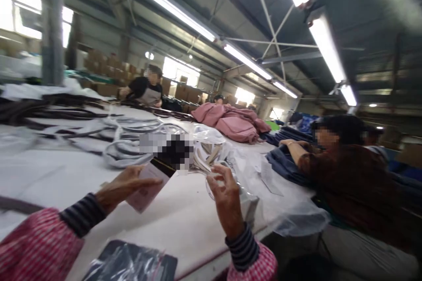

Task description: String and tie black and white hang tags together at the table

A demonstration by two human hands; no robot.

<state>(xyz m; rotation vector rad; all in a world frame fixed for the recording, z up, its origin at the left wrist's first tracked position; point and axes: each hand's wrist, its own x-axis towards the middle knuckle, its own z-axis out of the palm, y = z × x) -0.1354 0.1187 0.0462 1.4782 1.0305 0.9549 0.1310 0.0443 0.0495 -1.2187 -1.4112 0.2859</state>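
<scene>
At lower centre the left hand (127,184) pinches a pink tag (147,189) while the right hand (226,193) grips a clear bag (231,171); the tag looks not yet bagged.

Both forearms wear red-and-white checked oversleeves with gathered ends. Beneath each, a ribbed knit cuff in dark navy and grey stripes extends to the wrist. Left hand (127,184) and right hand (226,195) are bare, without gloves
</scene>
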